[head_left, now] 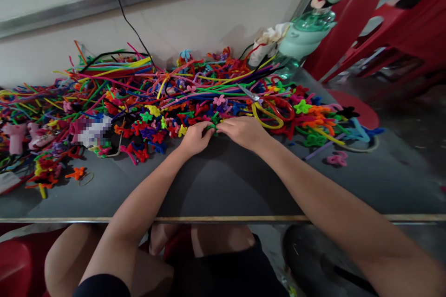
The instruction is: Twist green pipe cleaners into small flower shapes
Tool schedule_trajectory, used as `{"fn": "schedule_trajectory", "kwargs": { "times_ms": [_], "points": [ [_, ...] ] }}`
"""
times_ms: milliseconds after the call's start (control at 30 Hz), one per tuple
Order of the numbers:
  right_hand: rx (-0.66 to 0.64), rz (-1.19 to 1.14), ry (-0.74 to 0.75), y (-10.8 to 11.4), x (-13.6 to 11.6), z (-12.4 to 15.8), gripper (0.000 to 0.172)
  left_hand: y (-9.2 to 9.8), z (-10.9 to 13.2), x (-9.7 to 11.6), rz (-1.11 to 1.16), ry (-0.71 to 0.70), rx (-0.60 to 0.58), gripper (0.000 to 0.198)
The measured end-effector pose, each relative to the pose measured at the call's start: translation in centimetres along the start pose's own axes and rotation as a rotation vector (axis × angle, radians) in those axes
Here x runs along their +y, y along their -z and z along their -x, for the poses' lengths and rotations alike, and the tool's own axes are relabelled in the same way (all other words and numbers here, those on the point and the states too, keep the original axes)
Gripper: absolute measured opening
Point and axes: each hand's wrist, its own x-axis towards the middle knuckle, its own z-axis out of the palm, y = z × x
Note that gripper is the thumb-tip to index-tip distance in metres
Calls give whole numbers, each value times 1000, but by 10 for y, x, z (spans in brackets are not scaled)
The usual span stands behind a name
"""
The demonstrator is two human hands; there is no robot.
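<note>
My left hand (197, 139) and my right hand (244, 132) almost meet at the front of a heap of bright pipe cleaners. A small green pipe cleaner piece (212, 126) is pinched between their fingertips; its shape is mostly hidden by the fingers. Just left of my left hand lies a yellow pipe cleaner flower (182, 130). Behind my right hand, scissors with yellow handles (267, 119) rest on the heap, blades pointing back to the left. A pink pipe cleaner flower (219, 100) sits behind the gap between my hands.
Straight pipe cleaners (118, 68) lie across the heap along the wall. At the back right stand a pale green bottle (300, 39) and a white cup (260, 53), beside red plastic chairs (348, 23). A pink pipe cleaner piece (337, 158) lies on the dark tabletop (230, 185).
</note>
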Motion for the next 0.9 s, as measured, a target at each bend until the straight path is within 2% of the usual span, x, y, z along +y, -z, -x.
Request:
{"fn": "schedule_trajectory", "kwargs": {
  "times_ms": [333,433,533,600,700,800,900],
  "points": [
    [22,-81,13,-5,-1,0,30,3,-1,-1,6,0,-38,13],
    [93,-87,-12,-7,-1,0,32,0,-1,-4,91,19,34,9],
    [184,-95,-139,-10,-2,1,35,-6,-1,-8,297,71,158,21],
    [217,-93,-213,-11,-5,2,36,-11,-1,-11,453,98,181,26],
    [177,-102,-235,-13,-11,2,40,-15,-3,-15,580,125,163,20],
    [72,-154,-208,-10,-14,2,46,-15,-4,-15,575,150,197,13],
    [72,-244,-220,-2,-13,1,46,-12,-4,-12,558,190,243,6]
  ]
}}
